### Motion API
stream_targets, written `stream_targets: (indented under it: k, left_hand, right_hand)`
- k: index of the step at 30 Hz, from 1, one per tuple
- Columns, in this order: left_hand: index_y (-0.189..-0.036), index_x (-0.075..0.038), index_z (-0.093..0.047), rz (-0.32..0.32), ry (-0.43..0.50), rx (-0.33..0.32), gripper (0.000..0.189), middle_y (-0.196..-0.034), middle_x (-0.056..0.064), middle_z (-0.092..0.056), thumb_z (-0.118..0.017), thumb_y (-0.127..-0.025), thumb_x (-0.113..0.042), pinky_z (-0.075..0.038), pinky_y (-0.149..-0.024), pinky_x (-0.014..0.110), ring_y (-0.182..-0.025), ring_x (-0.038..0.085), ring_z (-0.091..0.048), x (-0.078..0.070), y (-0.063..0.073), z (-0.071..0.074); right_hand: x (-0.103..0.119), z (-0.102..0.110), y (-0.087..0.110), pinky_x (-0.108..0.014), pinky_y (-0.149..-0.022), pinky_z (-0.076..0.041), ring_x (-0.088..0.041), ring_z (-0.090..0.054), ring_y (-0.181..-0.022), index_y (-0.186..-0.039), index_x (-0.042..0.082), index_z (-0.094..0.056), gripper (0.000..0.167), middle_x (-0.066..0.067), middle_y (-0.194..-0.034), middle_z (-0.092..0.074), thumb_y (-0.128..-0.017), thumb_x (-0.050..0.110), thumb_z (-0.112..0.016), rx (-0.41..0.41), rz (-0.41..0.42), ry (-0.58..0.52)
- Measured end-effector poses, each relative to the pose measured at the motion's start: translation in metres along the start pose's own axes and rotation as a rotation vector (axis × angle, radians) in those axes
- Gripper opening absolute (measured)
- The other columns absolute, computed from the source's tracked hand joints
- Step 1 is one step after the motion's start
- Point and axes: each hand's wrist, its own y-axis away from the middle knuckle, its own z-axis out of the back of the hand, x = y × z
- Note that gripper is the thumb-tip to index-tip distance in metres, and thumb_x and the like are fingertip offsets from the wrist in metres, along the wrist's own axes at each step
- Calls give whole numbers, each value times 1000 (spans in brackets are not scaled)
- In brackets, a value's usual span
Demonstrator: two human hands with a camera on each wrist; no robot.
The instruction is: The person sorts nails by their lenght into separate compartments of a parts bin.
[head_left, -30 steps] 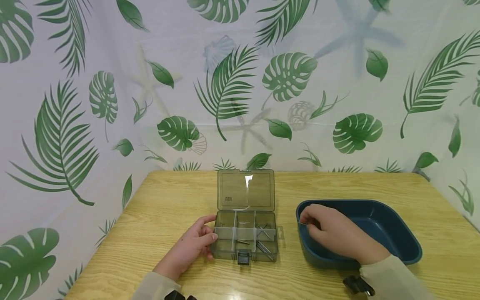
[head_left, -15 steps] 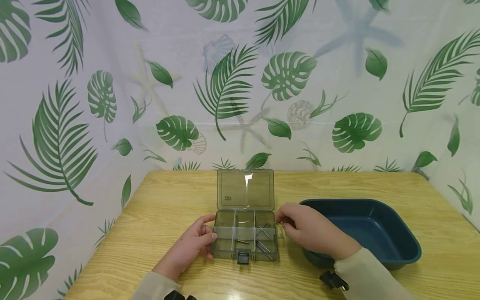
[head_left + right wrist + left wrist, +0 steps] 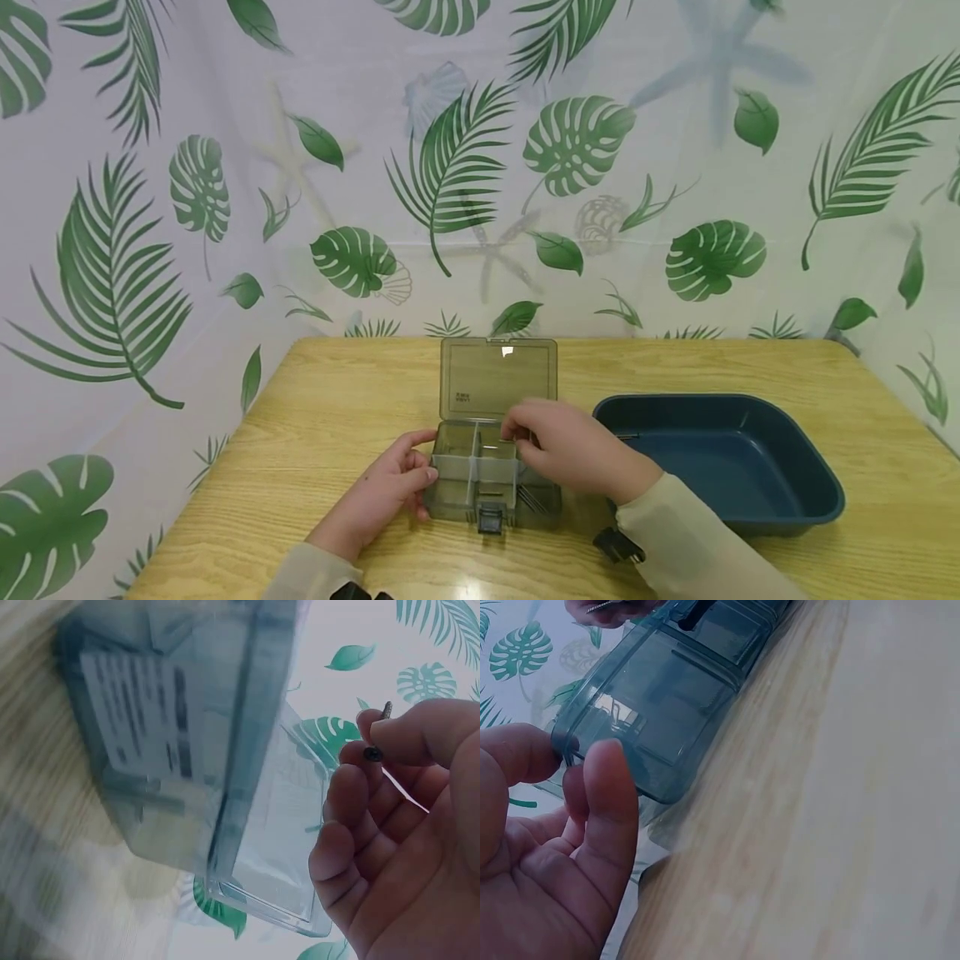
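A smoky see-through compartment box point(image 3: 453, 492) stands on the table with its lid point(image 3: 480, 375) raised at the back. My left hand point(image 3: 401, 475) grips the box's left side, and in the left wrist view thumb and fingers point(image 3: 607, 776) close on its corner. Over the back right part of the box is my right hand point(image 3: 573, 446), its thumb and forefinger pinching a small screw point(image 3: 387, 711). Several thin metal pieces point(image 3: 532, 500) lie in the front right compartment. The right hand hides much of the back right compartment in the head view.
To the right stands a dark blue tray point(image 3: 750, 517), with a thin dark piece point(image 3: 628, 437) by its left inner wall. A front latch point(image 3: 491, 518) hangs open on the box. Behind the wooden table point(image 3: 360, 375) hangs a leaf-print cloth point(image 3: 480, 167).
My right hand has moved left from the tray to over the box, carrying the screw. The box has shifted slightly right; my left hand keeps its grip.
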Motion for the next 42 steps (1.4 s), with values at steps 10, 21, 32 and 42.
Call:
stream_targets:
  k: [10, 21, 32, 42]
  left_hand:
    - [-155, -6, -31, 16, -3, -15, 62, -98, 11, -49, -60, -100, -9, -58, -61, 37, -61, 17, -50, -2, 1, -1]
    - [-154, -6, -31, 19, 13, -25, 63, -96, 10, -50, -59, -98, -6, -58, -60, 36, -60, 17, -52, -3, 3, -4]
    - [-155, -6, -30, 13, 20, -22, 63, -95, 10, -50, -59, -99, -5, -58, -60, 36, -61, 17, -51, -1, 2, -1]
    - [-155, -5, -29, 13, 23, -13, 63, -94, 9, -49, -59, -99, -7, -58, -60, 36, -61, 16, -49, -2, 2, 0]
  right_hand:
    - [9, -5, -20, -32, -71, -52, -8, -55, -80, -107, 16, -71, 15, 8, -97, -62, -99, 11, -59, -23, -42, 66]
    - [7, -5, -19, -35, -82, -55, -12, -62, -97, -115, 17, -70, 20, 7, -110, -63, -97, 13, -62, -42, -68, 29]
    - [-12, 20, 15, -29, -66, -50, -7, -54, -79, -113, 19, -70, 17, 8, -110, -63, -98, 15, -62, -93, -150, 24]
    - [-42, 38, 58, -34, -69, -52, -6, -57, -83, -120, 22, -65, 22, 5, -114, -62, -99, 17, -65, -110, -214, 59]
